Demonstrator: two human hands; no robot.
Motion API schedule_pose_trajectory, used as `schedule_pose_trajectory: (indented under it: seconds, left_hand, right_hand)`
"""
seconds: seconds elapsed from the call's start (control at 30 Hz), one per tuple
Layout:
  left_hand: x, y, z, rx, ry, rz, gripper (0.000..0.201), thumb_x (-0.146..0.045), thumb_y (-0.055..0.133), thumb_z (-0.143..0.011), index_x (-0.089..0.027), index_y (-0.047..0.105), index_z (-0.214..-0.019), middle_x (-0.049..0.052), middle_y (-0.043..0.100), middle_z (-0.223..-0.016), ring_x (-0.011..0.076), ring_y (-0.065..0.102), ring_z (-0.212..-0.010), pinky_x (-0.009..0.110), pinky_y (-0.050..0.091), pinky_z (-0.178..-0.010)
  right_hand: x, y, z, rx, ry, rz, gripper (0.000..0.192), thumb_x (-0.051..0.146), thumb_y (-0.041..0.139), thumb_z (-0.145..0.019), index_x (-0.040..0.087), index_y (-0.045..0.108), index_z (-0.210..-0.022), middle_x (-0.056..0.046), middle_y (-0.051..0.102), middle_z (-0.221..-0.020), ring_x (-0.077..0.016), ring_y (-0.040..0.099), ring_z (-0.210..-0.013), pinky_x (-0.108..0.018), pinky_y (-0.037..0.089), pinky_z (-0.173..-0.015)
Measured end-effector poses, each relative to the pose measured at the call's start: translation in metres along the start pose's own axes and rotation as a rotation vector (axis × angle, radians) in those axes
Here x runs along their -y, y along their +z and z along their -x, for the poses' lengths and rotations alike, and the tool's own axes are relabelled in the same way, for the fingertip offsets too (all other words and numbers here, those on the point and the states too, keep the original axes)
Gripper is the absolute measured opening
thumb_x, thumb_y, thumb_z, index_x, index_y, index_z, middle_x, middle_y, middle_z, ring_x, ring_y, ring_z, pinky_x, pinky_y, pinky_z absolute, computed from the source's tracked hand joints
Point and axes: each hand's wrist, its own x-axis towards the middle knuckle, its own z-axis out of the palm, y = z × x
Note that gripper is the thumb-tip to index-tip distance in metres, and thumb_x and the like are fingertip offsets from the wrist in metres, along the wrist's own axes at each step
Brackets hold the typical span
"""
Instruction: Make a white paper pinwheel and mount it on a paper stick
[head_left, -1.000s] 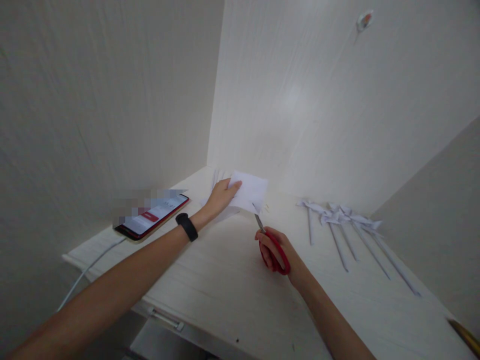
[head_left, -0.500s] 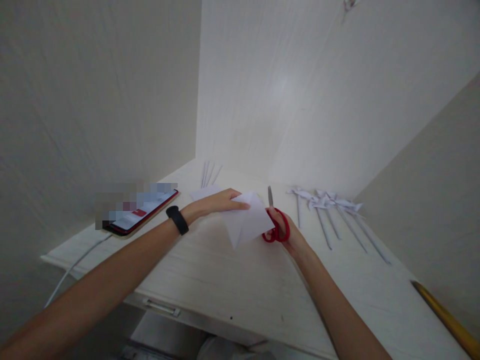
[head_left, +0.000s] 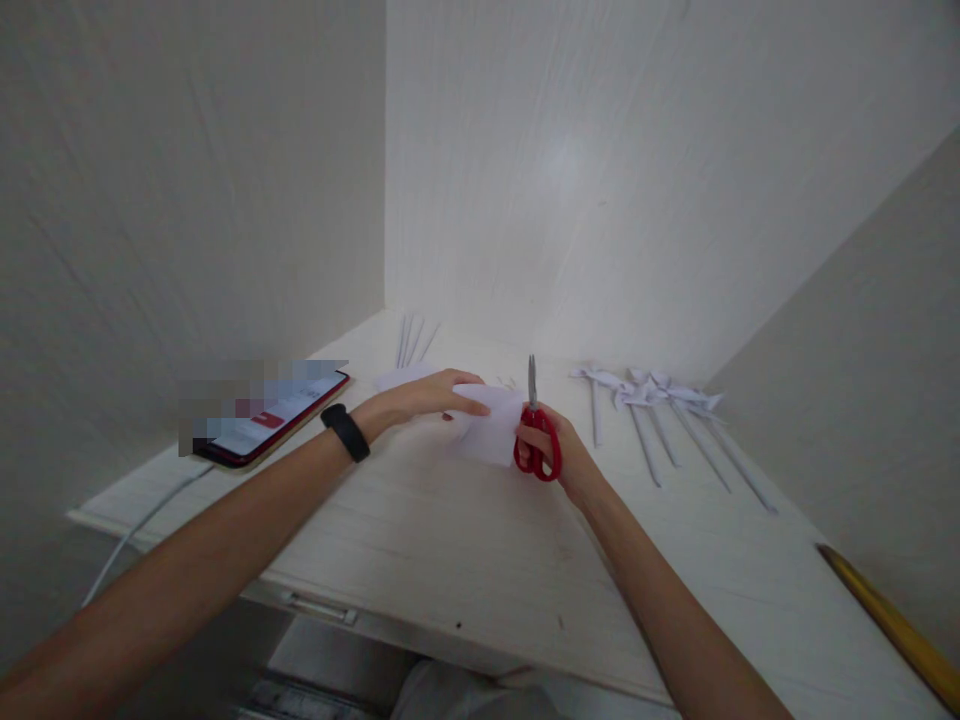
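My left hand (head_left: 442,394) grips a sheet of white paper (head_left: 491,430) over the middle of the table, thumb on top of it. In my right hand (head_left: 559,445) is a pair of red-handled scissors (head_left: 538,443), blades closed and pointing away from me. The scissors are at the paper's right edge; whether the right fingers also touch the paper I cannot tell. More white paper (head_left: 405,377) lies flat behind my left wrist.
Several thin white paper sticks (head_left: 409,340) lie at the back. Paper pinwheels on sticks (head_left: 649,390) rest at the right. A phone (head_left: 277,415) with a white cable (head_left: 150,510) lies at the left. A yellow bar (head_left: 885,625) runs along the right edge.
The paper has turned and its point no longer hangs toward me. The scissors have shifted slightly left, and their handles have come closer together.
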Motion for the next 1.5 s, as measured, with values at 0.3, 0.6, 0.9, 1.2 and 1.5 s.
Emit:
schedule_pose_trajectory:
  seconds: [0.3,0.6,0.9,1.2,1.5]
  left_hand:
    - [0.004,-0.003,-0.004,-0.056,-0.139,0.490,0.056,-0.062,0.051,-0.072,-0.013,0.060,-0.097,0.012,0.063,-0.097,0.0184,0.057,-0.084,0.028,0.043,-0.071]
    - [0.006,0.002,-0.002,-0.035,-0.065,0.463,0.049,-0.022,0.073,-0.056,-0.018,0.063,-0.103,0.008,0.066,-0.097,0.0175,0.062,-0.082,0.024,0.045,-0.066]
    - [-0.002,0.004,0.002,-0.024,-0.135,0.532,0.017,-0.019,0.067,-0.060,-0.012,0.066,-0.076,0.007,0.067,-0.073,0.0142,0.060,-0.058,0.024,0.044,-0.055]
    - [0.004,0.006,0.000,-0.072,-0.088,0.420,0.020,-0.025,0.070,-0.060,-0.013,0.068,-0.075,0.008,0.069,-0.078,0.0180,0.062,-0.063,0.027,0.045,-0.060]
    - [0.017,-0.011,-0.009,-0.603,0.041,0.288,0.032,-0.028,0.064,-0.065,-0.010,0.063,-0.091,0.008,0.067,-0.088,0.0163,0.060,-0.072,0.025,0.044,-0.063]
  right_hand:
    - [-0.001,-0.002,-0.003,-0.181,-0.069,0.004,0.019,0.029,0.059,-0.069,0.020,0.046,-0.079,0.008,0.050,-0.045,-0.0088,0.046,-0.036,-0.019,0.037,-0.036]
    - [0.000,-0.003,-0.002,-0.257,-0.074,0.019,0.017,0.028,0.057,-0.069,0.020,0.045,-0.077,0.008,0.049,-0.044,-0.0089,0.046,-0.035,-0.019,0.035,-0.034]
    - [-0.007,-0.001,-0.005,-0.253,-0.079,0.036,0.016,0.028,0.057,-0.069,0.019,0.046,-0.077,0.008,0.050,-0.043,-0.0086,0.046,-0.034,-0.018,0.035,-0.034]
    - [-0.011,0.000,-0.006,-0.223,-0.110,0.118,0.018,0.031,0.057,-0.070,0.019,0.048,-0.081,0.007,0.053,-0.049,-0.0073,0.045,-0.035,-0.017,0.036,-0.033]
    - [-0.009,0.005,-0.007,-0.143,-0.071,0.047,0.029,0.037,0.061,-0.070,0.020,0.046,-0.088,0.002,0.063,-0.065,-0.0062,0.045,-0.035,-0.017,0.035,-0.031]
